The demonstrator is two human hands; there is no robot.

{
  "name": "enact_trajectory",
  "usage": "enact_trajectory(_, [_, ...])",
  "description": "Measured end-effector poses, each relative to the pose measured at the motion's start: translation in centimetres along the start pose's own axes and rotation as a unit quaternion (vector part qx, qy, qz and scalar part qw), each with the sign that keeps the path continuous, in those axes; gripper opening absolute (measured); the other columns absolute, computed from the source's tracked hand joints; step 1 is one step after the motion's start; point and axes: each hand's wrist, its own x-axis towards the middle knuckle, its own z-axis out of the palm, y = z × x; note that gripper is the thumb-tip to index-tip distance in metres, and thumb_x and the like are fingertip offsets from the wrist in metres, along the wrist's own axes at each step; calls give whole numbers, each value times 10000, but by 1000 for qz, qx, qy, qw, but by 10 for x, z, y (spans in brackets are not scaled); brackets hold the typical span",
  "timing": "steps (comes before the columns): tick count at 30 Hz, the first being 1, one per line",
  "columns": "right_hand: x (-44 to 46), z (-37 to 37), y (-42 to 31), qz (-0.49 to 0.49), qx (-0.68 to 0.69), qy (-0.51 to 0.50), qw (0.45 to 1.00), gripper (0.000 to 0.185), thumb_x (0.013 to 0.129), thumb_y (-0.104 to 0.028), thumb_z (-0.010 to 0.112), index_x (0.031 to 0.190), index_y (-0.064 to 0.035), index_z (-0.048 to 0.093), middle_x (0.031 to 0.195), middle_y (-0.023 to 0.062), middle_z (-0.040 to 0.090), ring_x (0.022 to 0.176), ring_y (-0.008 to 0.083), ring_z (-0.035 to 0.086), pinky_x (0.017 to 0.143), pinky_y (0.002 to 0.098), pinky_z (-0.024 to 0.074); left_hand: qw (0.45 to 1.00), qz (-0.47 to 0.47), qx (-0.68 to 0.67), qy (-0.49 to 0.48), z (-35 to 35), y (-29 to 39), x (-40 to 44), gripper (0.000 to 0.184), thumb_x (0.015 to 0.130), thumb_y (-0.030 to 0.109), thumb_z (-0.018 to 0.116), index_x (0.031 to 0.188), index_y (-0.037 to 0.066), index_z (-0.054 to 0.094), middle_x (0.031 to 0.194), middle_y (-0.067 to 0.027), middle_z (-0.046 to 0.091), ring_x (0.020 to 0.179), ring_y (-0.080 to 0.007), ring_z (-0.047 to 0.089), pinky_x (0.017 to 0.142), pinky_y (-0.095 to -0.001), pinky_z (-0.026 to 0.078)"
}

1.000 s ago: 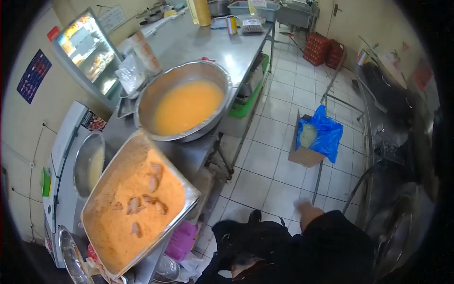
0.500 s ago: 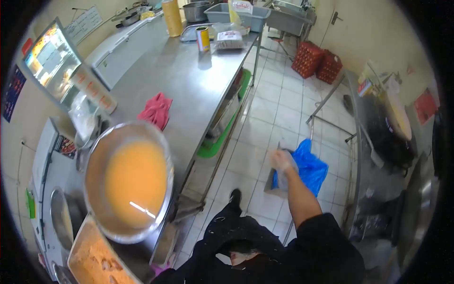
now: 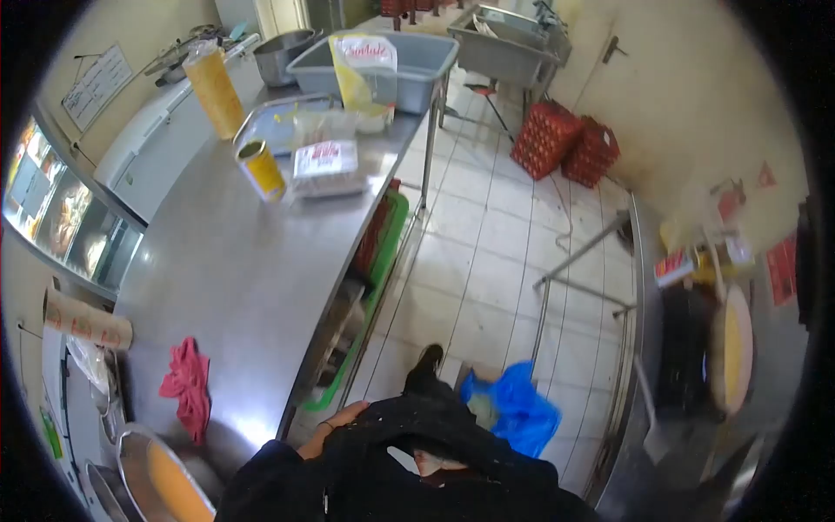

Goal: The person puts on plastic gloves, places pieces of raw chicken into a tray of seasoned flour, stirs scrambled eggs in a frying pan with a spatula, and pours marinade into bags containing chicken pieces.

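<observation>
My left hand (image 3: 344,418) is low in the view, beside my dark clothing and near the table's edge; its fingers are mostly hidden against the cloth. My right hand is out of sight. Ahead of my legs, a blue plastic bag (image 3: 527,412) lines a box on the floor, partly covered by my clothing. On the steel table (image 3: 217,261) to the left lies a crumpled red cloth (image 3: 187,391). A metal bowl of orange liquid (image 3: 174,483) is at the bottom left.
A yellow can (image 3: 261,171), a labelled packet (image 3: 327,169) and a grey tub (image 3: 417,74) stand on the table. Red net sacks (image 3: 546,137) rest on the floor near a sink (image 3: 500,52). Along the right runs a counter with a pale oval item (image 3: 732,348).
The view has moved forward along the table. The bowl and bagged box now appear lower, and the orange tray has left view. My right hand, earlier over the box, is gone; my left hand has appeared.
</observation>
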Motion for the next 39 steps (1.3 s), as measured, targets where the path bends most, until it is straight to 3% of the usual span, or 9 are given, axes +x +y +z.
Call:
enact_trajectory(3, [95,-96,-33,-103,-86,98,986,371,865,-318,357,1029,-48,552,1018,182,569,891,275,565,797,391,427,997,12,31,71,-26,93,20,710,825,569,384,1259,8,362,1284,-125,387,1202,-233,334,991,-312,249])
enact_trajectory(5, [207,-179,-62,-192,-196,401,874,376,871,-308,344,1011,-41,569,1020,186,567,913,269,562,824,384,422,993,-5,59,106,-45,141,40,733,817,582,385,1259,-3,359,1280,-140,390,1202,-243,340,989,-318,256])
enact_trajectory(6, [188,-294,-129,-107,40,263,958,352,848,-317,376,871,-46,600,828,197,593,762,297,582,696,414,447,992,-33,54,112,-58,132,67,743,816,585,384,1261,-9,352,1279,-148,389,1203,-248,342,987,-320,260])
enact_trajectory(12, [135,-664,-402,-446,450,208,745,320,852,-328,493,818,-13,539,656,-6,484,613,99,458,564,247,394,966,-78,-106,224,-92,234,119,626,773,484,541,1125,-29,474,1116,-156,512,1005,-262,501,854,-343,399])
enact_trajectory(18, [258,-732,-410,-278,317,222,879,338,860,-336,454,836,-20,570,723,61,597,660,168,538,593,305,427,976,-137,61,160,-191,248,293,442,806,391,529,973,-18,559,992,-123,570,906,-251,542,793,-343,430])
enact_trajectory(21, [337,-672,-304,-175,77,186,964,330,836,-335,402,971,-70,547,998,163,578,816,304,578,712,423,452,966,-178,161,99,-207,307,363,417,818,370,514,965,-18,560,990,-126,573,911,-259,544,792,-349,430])
enact_trajectory(22, [318,-685,-316,-107,-229,44,967,420,845,-374,390,1081,-47,508,1115,176,527,957,282,542,825,399,418,965,-64,166,195,-224,333,390,445,806,371,519,1037,-10,527,1026,-143,559,947,-270,533,815,-350,420])
enact_trajectory(30, [479,-817,-326,-77,-148,-16,986,408,836,-445,409,874,-60,537,797,85,447,661,202,419,592,341,319,943,2,-143,300,-260,625,482,350,836,250,506,1078,-3,504,1040,-130,553,1031,-273,487,916,-350,363])
enact_trajectory(39, [513,-1201,-820,-254,310,111,909,506,825,-526,431,641,-75,569,439,-17,358,327,112,281,329,276,208,810,-208,-230,499,-230,661,560,436,821,334,503,1115,13,485,1099,-145,523,1057,-266,459,885,-319,366])
